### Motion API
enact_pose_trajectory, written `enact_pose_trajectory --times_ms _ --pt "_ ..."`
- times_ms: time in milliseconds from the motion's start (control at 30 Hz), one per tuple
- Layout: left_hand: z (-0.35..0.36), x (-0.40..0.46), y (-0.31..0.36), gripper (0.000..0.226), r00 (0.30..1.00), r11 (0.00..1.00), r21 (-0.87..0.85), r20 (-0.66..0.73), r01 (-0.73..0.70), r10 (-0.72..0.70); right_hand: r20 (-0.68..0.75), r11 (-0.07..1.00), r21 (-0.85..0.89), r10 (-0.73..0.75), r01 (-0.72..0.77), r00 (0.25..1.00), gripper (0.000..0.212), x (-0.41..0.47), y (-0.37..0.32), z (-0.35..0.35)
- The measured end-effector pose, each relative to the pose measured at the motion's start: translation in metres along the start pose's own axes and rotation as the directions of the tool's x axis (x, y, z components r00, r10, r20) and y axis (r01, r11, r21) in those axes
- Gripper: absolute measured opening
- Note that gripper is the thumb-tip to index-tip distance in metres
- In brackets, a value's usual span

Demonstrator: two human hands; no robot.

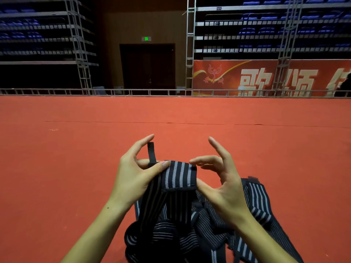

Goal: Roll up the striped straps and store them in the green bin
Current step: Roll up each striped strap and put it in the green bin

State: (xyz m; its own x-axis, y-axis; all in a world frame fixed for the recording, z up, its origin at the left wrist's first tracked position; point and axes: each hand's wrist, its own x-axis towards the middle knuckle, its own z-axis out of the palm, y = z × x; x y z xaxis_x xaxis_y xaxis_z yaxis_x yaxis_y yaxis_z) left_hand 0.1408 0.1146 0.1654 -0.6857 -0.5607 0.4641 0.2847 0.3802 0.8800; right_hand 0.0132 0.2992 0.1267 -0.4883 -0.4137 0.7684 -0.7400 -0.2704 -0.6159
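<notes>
Floor: red carpet point(76, 168), one seam line running across it. Far edge bordered by a low metal truss rail point(57, 91). Beyond it, upright truss towers point(79, 44) stand before tiers of blue seats point(266, 31). Centre rear: dark double door point(147, 66) with a lit green exit sign point(146, 38) above. Rear right: red banner point(266, 77) bearing large pale characters.

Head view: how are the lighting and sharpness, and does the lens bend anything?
Head view: the red carpet and both hands, left hand and right hand, are evenly lit and sharp; the striped strap they pinch shows clear stripes; the strap pile is darker; the bleachers are dim; the wide-angle lens slightly bows the railing.
</notes>
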Motion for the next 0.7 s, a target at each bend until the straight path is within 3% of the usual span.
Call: enact_pose_trajectory --times_ms 100,267,433,533,700 --pt "0.000 -0.001 0.000 0.081 0.999 1.000 0.024 0.032 0.016 -0.016 -0.003 1.000 0.022 0.000 0.001 1.000 0.098 0.001 -0.003 0.001" --pt "-0.006 0.001 -0.001 0.071 0.996 0.996 0.082 0.086 -0.023 0.016 -0.055 0.968 0.206 0.160 -0.146 0.986 0.098 0.007 -0.010 -0.003" --pt "-0.012 0.013 0.003 0.070 0.998 0.998 0.040 -0.036 -0.053 0.055 -0.100 0.930 0.281 0.275 -0.238 0.956 0.104 0.017 -0.023 -0.018" --pt "-0.003 0.019 0.012 0.070 0.990 0.994 0.017 -0.089 -0.105 0.107 -0.069 0.894 0.330 0.343 -0.303 0.937 0.104 0.024 -0.031 -0.017" --pt "0.025 0.016 0.026 0.065 0.993 0.988 -0.112 -0.045 -0.111 0.107 0.035 0.763 0.463 0.493 -0.452 0.869 0.096 0.027 -0.035 0.004"
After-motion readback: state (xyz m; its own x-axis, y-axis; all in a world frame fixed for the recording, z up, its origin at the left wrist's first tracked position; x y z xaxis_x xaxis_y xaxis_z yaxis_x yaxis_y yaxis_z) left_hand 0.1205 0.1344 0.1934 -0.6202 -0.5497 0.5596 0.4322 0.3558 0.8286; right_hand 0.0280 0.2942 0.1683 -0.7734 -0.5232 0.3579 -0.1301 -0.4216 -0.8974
